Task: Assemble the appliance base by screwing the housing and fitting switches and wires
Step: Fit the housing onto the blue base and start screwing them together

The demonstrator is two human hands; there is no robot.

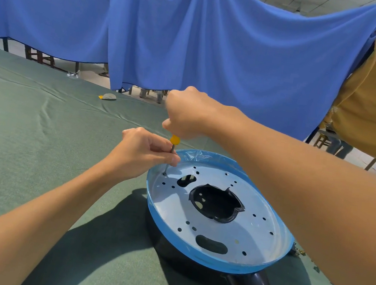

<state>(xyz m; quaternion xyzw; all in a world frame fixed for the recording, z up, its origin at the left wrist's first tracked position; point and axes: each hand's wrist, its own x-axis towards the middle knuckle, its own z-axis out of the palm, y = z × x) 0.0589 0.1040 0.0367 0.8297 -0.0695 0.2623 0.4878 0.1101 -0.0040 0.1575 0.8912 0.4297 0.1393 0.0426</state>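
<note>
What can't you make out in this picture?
Head view only:
- Screwdriver handle: mostly hidden inside the right hand.
- Screw under its tip: too small to tell, beside the left hand pinching the shaft.
- Inside of the appliance base: covered by the metal plate.
- Small pale object far off on the table: too small to identify.

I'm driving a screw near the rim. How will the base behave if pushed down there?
It may rock: the base sits on a rounded black housing that seems narrower than its plate, and the screwdriver bears near the rim. The green cloth probably stops it sliding. The blue film round the rim looks slick to grip.
</note>
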